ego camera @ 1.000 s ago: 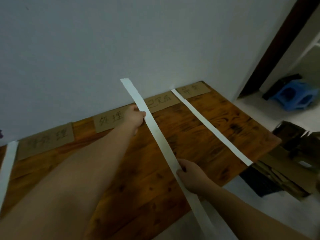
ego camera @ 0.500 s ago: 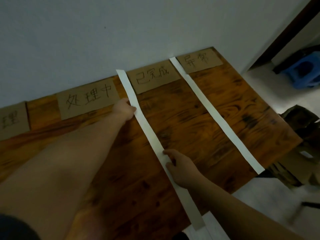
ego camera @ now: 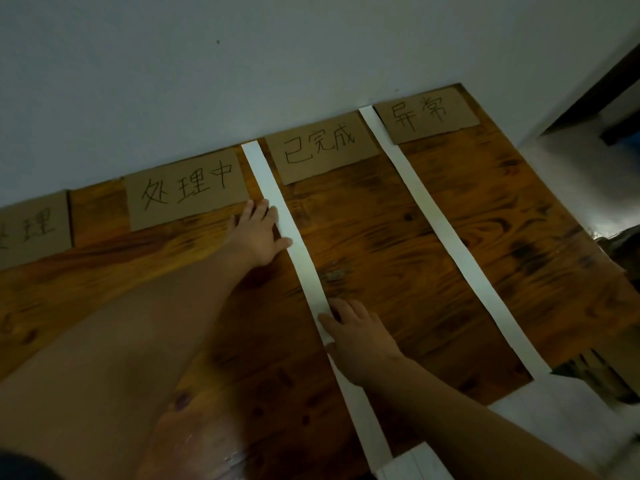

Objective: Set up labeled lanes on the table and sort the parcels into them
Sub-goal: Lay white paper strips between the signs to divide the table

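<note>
- Left hand (ego camera: 258,237) is flat with fingers spread, pressing the far part of the middle strip (ego camera: 301,251) onto the table (ego camera: 381,244). Right hand (ego camera: 360,337) lies on top of it nearer the front, fingers relaxed, no pinch.
- The strip runs from the wall (ego camera: 311,64) between two cards and overhangs the front edge.
- Risk: it bows mid-span, so uneven pressure could skew it against the right strip (ego camera: 443,216). The overhang could also drag it off.
- Cards read 处理中 (ego camera: 187,188), 已完成 (ego camera: 320,145), 异常 (ego camera: 420,114). The leftmost card (ego camera: 34,226) is cropped, only 理 legible.
</note>
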